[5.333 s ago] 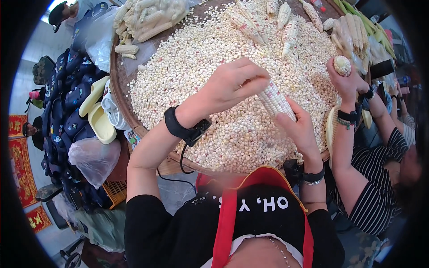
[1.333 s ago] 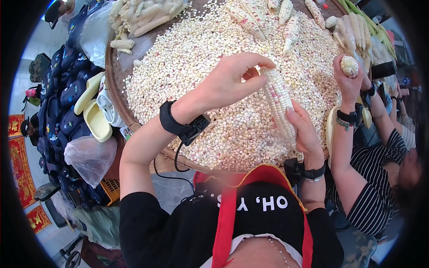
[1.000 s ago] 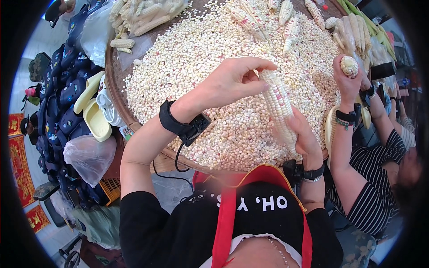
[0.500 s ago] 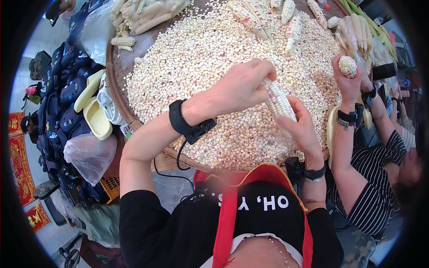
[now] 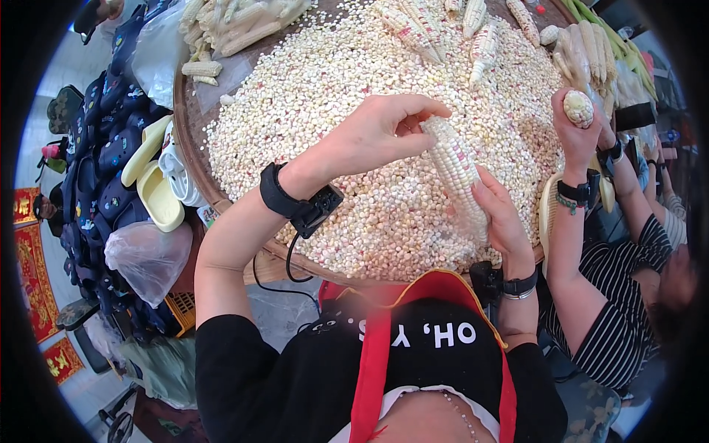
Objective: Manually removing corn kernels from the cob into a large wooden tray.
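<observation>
My right hand [image 5: 504,215] is closed round the lower end of a corn cob [image 5: 456,173], pale with pink and purple kernels, and holds it slanted above the heap of loose kernels [image 5: 325,96]. Beside the cob's upper end is my left hand [image 5: 384,133], its thumb and fingers apart and curved. The left thumb lies against or very near the cob's side; I cannot tell whether it presses on it. Loose kernels, whitish with some pink, cover a wide round basket tray [image 5: 188,148] beneath both hands.
At the right, a co-worker's hand [image 5: 576,140] holds another corn cob [image 5: 578,108]. Several unshelled cobs [image 5: 484,52] lie on the far side of the kernels. Stripped cobs [image 5: 251,33] are piled far left. Yellow clogs [image 5: 161,196] and a plastic bag [image 5: 150,255] are left of the tray.
My left hand has loosened from round the cob's upper end and shifted slightly left, fingers now apart. The cob's upper end has moved left and up a little in my right hand.
</observation>
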`<state>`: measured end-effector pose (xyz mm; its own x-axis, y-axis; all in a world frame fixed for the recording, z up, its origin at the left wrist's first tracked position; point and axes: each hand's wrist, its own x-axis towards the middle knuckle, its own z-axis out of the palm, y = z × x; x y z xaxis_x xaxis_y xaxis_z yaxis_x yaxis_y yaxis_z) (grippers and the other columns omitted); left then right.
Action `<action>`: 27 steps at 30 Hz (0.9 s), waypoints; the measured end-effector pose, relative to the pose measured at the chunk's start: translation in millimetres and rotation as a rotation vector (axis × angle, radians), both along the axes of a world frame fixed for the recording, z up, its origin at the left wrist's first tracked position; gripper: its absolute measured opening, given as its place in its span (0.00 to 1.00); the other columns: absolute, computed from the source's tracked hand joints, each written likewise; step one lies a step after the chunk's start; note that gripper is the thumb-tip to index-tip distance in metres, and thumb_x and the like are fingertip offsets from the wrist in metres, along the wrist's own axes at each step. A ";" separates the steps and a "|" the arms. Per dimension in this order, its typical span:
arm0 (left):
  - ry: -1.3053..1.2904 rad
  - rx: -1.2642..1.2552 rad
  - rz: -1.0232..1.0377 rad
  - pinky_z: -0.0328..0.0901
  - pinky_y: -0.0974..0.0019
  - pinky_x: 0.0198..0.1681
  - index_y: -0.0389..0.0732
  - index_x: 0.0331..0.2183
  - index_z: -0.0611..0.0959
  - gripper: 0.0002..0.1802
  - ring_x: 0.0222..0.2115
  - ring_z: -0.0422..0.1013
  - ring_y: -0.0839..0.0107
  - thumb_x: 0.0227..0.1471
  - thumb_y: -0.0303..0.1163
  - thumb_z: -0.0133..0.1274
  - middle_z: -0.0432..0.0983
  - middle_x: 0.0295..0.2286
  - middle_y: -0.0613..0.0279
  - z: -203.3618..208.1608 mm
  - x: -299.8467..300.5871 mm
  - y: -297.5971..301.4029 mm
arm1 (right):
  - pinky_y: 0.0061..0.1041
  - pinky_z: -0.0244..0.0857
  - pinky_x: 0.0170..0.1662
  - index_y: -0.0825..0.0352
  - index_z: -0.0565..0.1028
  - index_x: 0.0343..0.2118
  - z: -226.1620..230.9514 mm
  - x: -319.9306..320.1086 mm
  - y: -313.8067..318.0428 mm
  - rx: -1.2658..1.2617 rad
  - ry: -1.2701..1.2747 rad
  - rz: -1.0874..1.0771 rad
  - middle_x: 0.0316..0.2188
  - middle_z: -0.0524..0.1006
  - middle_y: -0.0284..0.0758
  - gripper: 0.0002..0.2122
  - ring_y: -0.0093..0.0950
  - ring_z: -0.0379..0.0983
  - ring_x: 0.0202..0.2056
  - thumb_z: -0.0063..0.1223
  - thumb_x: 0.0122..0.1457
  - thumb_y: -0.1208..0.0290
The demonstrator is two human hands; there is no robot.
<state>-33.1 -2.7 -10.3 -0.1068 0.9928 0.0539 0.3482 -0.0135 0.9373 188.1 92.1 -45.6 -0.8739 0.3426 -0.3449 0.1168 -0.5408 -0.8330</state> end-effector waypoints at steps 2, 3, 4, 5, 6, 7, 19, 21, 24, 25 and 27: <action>-0.002 0.021 -0.010 0.64 0.76 0.33 0.38 0.44 0.74 0.19 0.28 0.67 0.81 0.47 0.29 0.53 0.70 0.26 0.67 -1.0 -0.2 0.0 | 0.18 0.66 0.38 0.71 0.58 0.53 0.8 -0.5 -0.9 -0.014 0.009 -0.036 0.42 0.70 0.36 0.21 0.19 0.69 0.38 0.43 0.59 0.68; -0.016 0.014 -0.010 0.64 0.76 0.33 0.39 0.44 0.74 0.20 0.28 0.68 0.81 0.46 0.28 0.53 0.70 0.27 0.66 0.3 0.2 0.1 | 0.19 0.66 0.38 0.71 0.58 0.53 -0.2 0.0 0.0 0.009 0.010 -0.034 0.43 0.70 0.35 0.21 0.19 0.69 0.39 0.43 0.58 0.67; -0.030 0.006 -0.011 0.65 0.76 0.34 0.39 0.44 0.74 0.20 0.28 0.68 0.80 0.46 0.28 0.53 0.70 0.28 0.65 1.7 0.7 0.3 | 0.19 0.66 0.38 0.71 0.58 0.54 -0.6 0.5 0.8 0.033 0.012 -0.032 0.43 0.70 0.35 0.22 0.20 0.69 0.39 0.43 0.58 0.67; -0.030 0.007 -0.012 0.65 0.76 0.34 0.39 0.44 0.74 0.20 0.28 0.68 0.80 0.46 0.28 0.53 0.70 0.28 0.65 2.9 1.3 0.5 | 0.19 0.66 0.38 0.71 0.58 0.54 -0.3 0.6 1.1 0.034 0.012 -0.033 0.43 0.70 0.35 0.22 0.20 0.69 0.39 0.43 0.58 0.67; -0.016 0.014 -0.017 0.65 0.76 0.34 0.39 0.44 0.74 0.20 0.29 0.68 0.80 0.45 0.28 0.53 0.71 0.29 0.64 4.1 2.1 0.8 | 0.19 0.66 0.39 0.71 0.58 0.54 0.3 0.5 1.5 0.059 0.012 -0.034 0.44 0.70 0.35 0.22 0.20 0.69 0.39 0.43 0.58 0.67; -0.002 0.020 -0.021 0.66 0.75 0.34 0.40 0.44 0.74 0.20 0.29 0.68 0.79 0.45 0.27 0.54 0.71 0.29 0.63 4.7 2.4 1.2 | 0.19 0.66 0.39 0.71 0.58 0.54 0.9 0.5 1.7 0.083 0.012 -0.034 0.44 0.70 0.35 0.22 0.20 0.68 0.39 0.44 0.58 0.67; 0.351 0.249 0.070 0.66 0.70 0.30 0.38 0.33 0.75 0.14 0.27 0.71 0.69 0.38 0.20 0.49 0.72 0.29 0.56 -9.2 16.3 7.6 | 0.13 0.62 0.31 0.72 0.63 0.50 12.3 -8.1 -4.8 0.481 -0.183 -0.061 0.32 0.73 0.30 0.26 0.14 0.67 0.28 0.57 0.46 0.76; 0.448 0.343 0.108 0.66 0.68 0.30 0.38 0.33 0.75 0.14 0.27 0.71 0.67 0.38 0.18 0.47 0.72 0.28 0.55 -21.7 16.6 13.7 | 0.13 0.62 0.30 0.72 0.64 0.50 12.3 -9.7 -5.2 0.459 -0.182 -0.063 0.32 0.73 0.29 0.26 0.14 0.67 0.27 0.57 0.46 0.76; 0.528 0.430 0.137 0.66 0.67 0.30 0.38 0.32 0.76 0.14 0.28 0.72 0.65 0.39 0.17 0.44 0.73 0.26 0.54 -21.1 12.2 16.6 | 0.13 0.61 0.28 0.72 0.64 0.50 13.5 -9.1 -6.9 0.408 -0.177 -0.071 0.31 0.73 0.30 0.25 0.14 0.67 0.27 0.56 0.47 0.75; 0.516 0.424 0.130 0.66 0.68 0.31 0.38 0.33 0.76 0.15 0.29 0.72 0.65 0.40 0.17 0.42 0.73 0.25 0.54 -17.8 10.4 16.3 | 0.13 0.61 0.28 0.72 0.64 0.50 13.7 -8.5 -7.2 0.381 -0.171 -0.074 0.31 0.72 0.30 0.25 0.14 0.67 0.27 0.56 0.48 0.74; 0.450 0.397 0.145 0.66 0.68 0.32 0.37 0.35 0.76 0.16 0.30 0.73 0.66 0.41 0.18 0.42 0.74 0.26 0.55 -13.7 6.5 15.8 | 0.13 0.62 0.28 0.72 0.63 0.50 7.5 -6.2 -4.5 0.294 -0.120 -0.074 0.31 0.73 0.31 0.24 0.15 0.68 0.27 0.54 0.49 0.73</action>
<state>-26.6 13.1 -24.1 -0.1202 0.8646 0.4879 0.7330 -0.2541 0.6310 182.0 87.6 -38.1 -0.8022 0.5036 -0.3207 0.1926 -0.2901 -0.9374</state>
